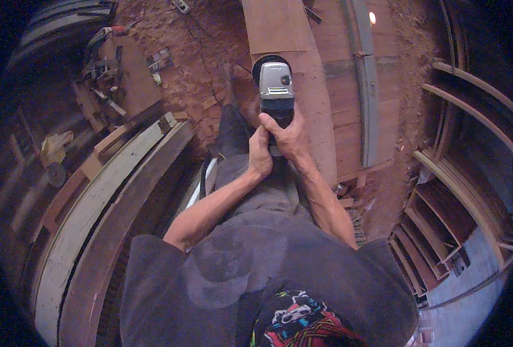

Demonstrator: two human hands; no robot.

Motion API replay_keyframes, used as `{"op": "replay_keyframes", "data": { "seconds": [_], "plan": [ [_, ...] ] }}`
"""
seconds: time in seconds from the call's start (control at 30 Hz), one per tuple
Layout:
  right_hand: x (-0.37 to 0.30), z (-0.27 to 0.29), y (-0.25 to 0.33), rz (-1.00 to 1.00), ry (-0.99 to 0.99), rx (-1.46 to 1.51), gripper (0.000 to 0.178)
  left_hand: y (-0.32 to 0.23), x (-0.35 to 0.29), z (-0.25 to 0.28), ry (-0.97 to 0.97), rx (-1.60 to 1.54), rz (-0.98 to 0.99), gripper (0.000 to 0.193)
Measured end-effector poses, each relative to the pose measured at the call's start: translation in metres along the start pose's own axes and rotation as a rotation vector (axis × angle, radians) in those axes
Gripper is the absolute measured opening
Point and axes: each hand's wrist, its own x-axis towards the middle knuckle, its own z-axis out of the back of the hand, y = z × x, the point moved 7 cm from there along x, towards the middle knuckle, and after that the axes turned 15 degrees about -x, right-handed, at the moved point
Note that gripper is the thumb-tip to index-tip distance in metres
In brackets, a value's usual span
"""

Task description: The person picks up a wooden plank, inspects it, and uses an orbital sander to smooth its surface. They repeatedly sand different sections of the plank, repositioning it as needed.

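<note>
An angle grinder (276, 78) with a silver head and dark body is held in front of me, its round dark disc (257, 67) over a long reddish-brown wooden board (317, 110). Whether the disc touches the wood cannot be made out. My right hand (291, 137) wraps around the dark body from the right. On its left side my left hand (260, 153) is closed around the rear part, close against the right hand; its fingertips are hidden. Beyond the disc, the board's far part (276, 26) looks lighter.
Long thick planks (115, 168) lean at the left. A grey metal bar (367, 92) lies on wide boards to the right of the worked one. Wooden frames with slats (430, 237) stand at the right. Scraps and a brown panel (134, 75) lie far left on reddish, dusty ground.
</note>
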Motion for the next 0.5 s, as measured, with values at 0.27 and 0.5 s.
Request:
{"op": "replay_keyframes", "data": {
  "seconds": [0.27, 0.5],
  "plan": [
    [0.001, 0.005, 0.023, 0.014, 0.053, 0.058, 0.056, -0.002, 0.003, 0.004, -0.024, 0.105, -0.01, 0.068],
    [0.001, 0.007, 0.022, 0.0, 0.052, -0.036, 0.06, -0.01, 0.002, 0.001, -0.022, 0.178, -0.056, 0.071]
  ]
}}
